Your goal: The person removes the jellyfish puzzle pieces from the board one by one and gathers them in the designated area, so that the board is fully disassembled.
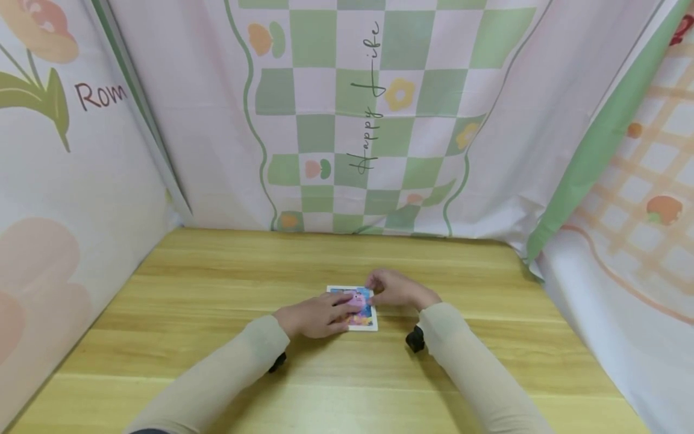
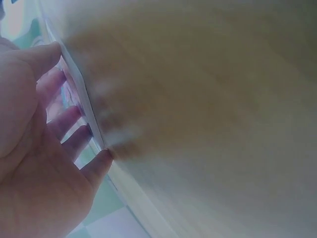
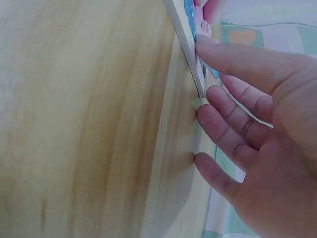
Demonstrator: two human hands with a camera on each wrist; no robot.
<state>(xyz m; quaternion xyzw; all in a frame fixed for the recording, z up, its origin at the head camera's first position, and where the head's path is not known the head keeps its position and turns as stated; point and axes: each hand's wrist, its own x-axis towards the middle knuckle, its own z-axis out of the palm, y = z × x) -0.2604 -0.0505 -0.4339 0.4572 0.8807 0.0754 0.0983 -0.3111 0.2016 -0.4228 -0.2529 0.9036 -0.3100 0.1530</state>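
Observation:
A small picture puzzle (image 1: pixel 368 327) lies on the wooden table, with a white border and a pink cartoon figure on blue. My left hand (image 1: pixel 318 316) rests across its left part, fingers spread and nearly straight. In the left wrist view, the thumb and little finger of the left hand (image 2: pixel 44 134) touch the near edge of the board. At the upper right corner, my right hand (image 1: pixel 398 288) pinches a light-blue puzzle piece (image 1: pixel 364 292) that overlaps the border. Seen from the right wrist, the thumb of the right hand (image 3: pixel 262 114) lies against the picture; the other fingers curve beyond the edge.
The wooden tabletop (image 1: pixel 217 265) surrounds the puzzle. A green-and-white checked cloth (image 1: pixel 358 132) hangs behind the table's far edge. Printed cloths also hang at the left and right sides. A black wrist camera (image 1: pixel 415 339) sits under the right sleeve.

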